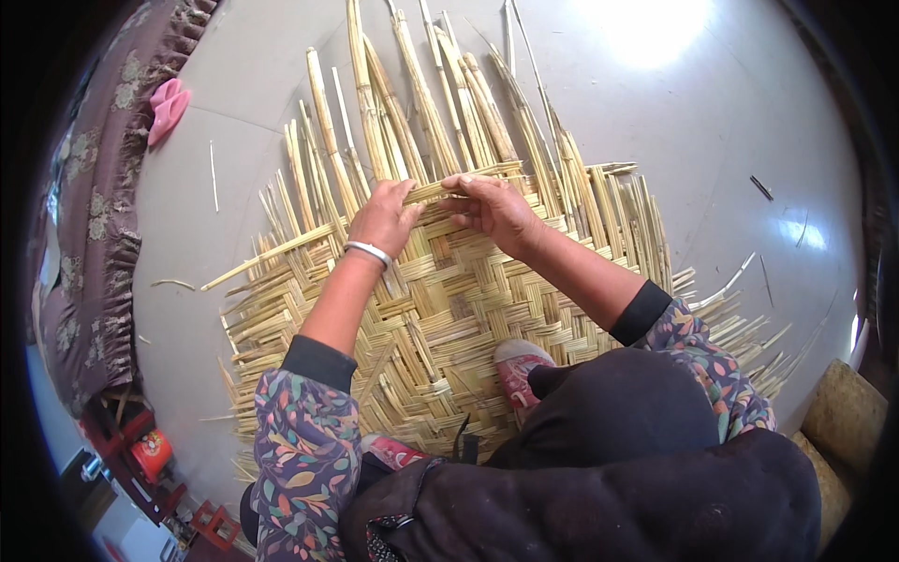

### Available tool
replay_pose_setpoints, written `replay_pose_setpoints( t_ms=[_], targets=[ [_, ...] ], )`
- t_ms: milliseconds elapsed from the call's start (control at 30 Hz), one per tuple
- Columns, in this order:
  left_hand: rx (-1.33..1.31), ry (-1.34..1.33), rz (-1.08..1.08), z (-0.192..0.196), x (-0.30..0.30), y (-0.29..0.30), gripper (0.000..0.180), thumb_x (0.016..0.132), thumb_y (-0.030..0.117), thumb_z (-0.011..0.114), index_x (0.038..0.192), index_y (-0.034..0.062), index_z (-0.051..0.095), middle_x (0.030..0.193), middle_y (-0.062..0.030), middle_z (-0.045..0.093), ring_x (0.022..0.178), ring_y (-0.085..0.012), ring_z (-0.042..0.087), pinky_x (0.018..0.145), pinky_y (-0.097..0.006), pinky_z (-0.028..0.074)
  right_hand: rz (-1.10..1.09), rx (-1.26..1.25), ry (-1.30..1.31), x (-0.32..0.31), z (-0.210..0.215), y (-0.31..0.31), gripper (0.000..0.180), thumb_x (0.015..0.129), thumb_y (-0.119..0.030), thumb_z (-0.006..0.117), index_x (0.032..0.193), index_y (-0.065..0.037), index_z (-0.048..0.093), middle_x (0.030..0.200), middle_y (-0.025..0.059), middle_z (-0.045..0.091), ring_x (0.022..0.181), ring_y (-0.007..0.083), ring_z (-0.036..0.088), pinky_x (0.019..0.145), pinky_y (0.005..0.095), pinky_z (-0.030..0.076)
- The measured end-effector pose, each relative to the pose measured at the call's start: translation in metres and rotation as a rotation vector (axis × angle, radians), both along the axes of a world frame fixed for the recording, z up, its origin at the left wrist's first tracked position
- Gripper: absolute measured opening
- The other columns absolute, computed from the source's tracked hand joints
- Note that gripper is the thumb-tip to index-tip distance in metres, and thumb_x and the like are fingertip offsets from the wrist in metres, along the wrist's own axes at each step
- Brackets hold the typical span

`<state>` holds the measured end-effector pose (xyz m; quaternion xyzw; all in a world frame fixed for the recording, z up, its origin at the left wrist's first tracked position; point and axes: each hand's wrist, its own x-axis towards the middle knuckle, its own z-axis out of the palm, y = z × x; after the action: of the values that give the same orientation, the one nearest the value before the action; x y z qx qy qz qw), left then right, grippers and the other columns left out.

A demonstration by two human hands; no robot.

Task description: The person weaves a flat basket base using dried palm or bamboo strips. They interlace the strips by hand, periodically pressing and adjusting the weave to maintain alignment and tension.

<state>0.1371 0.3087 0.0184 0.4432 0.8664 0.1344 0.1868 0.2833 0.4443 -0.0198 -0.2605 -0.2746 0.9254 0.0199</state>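
Note:
A half-woven mat (482,300) of flattened, straw-coloured reed strips lies on the floor beneath my hands. Its loose strips (426,103) fan out away from me past the woven part. Crosswise over them runs a bundle of split reeds (433,192), which both hands grip near the mat's far edge. My left hand (382,220), with a silver bangle at the wrist, closes its fingers around the bundle's left part. A short way to the right, my right hand (492,208) pinches the same bundle between thumb and curled fingers.
My red shoes (523,375) rest on the mat. A pink object (169,110) lies by a ruffled, flowered cloth (94,206) at the left. Stray reed pieces and a small dark stick (761,188) are on the grey floor. At the lower right stands a brownish block (847,412).

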Motion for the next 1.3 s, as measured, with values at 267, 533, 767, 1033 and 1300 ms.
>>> replay_pose_setpoints(
  t_ms=[267,533,767,1033,1300],
  targets=[
    [0.076,-0.085,0.304,-0.012,0.001,0.014,0.023,0.074,0.029,0.070,0.072,0.0072,0.065,0.071,-0.0075,0.057,0.065,-0.0250,0.057,0.061,-0.036,0.045,0.157,0.510,-0.120,-0.024,0.006,0.049,0.025,0.092,-0.027,0.052,0.094,-0.004,0.062,0.093,0.0072,0.063,0.087,0.0112,0.059,0.083,0.0271,0.049],
    [0.195,0.002,0.517,-0.030,0.007,0.015,0.022,0.075,0.027,0.069,0.070,0.0064,0.063,0.073,-0.0095,0.061,0.063,-0.0268,0.058,0.060,-0.036,0.046,0.381,1.262,-0.324,-0.073,-0.003,0.052,0.057,0.076,-0.038,0.069,0.108,0.006,0.057,0.097,0.0180,0.063,0.087,0.0248,0.062,0.075,0.0330,0.049],
    [0.283,-0.033,0.636,-0.037,0.008,0.013,0.023,0.076,0.027,0.067,0.071,0.0057,0.061,0.065,-0.0112,0.061,0.058,-0.0260,0.058,0.059,-0.035,0.046,0.663,1.171,-0.454,-0.096,0.008,0.053,0.030,0.069,-0.029,0.075,0.069,0.000,0.067,0.065,0.0104,0.064,0.060,0.0186,0.063,0.060,0.0300,0.051],
    [0.204,-0.113,0.666,-0.039,0.007,0.020,0.023,0.078,0.025,0.067,0.074,0.0031,0.062,0.058,-0.0052,0.056,0.053,-0.0147,0.051,0.056,-0.029,0.043,0.401,0.803,-0.359,-0.100,-0.035,0.051,0.026,0.067,-0.014,0.072,0.088,0.000,0.065,0.074,0.0101,0.064,0.065,0.0180,0.061,0.060,0.0314,0.051],
    [0.067,-0.397,0.401,-0.046,-0.018,0.011,0.025,0.079,0.027,0.067,0.077,0.0023,0.063,0.072,-0.0070,0.060,0.062,-0.0177,0.054,0.062,-0.030,0.044,0.322,0.428,-0.176,-0.073,0.004,0.054,0.039,0.075,-0.015,0.072,0.108,0.001,0.057,0.089,0.0054,0.060,0.077,0.0138,0.057,0.069,0.0280,0.048]
  ],
)
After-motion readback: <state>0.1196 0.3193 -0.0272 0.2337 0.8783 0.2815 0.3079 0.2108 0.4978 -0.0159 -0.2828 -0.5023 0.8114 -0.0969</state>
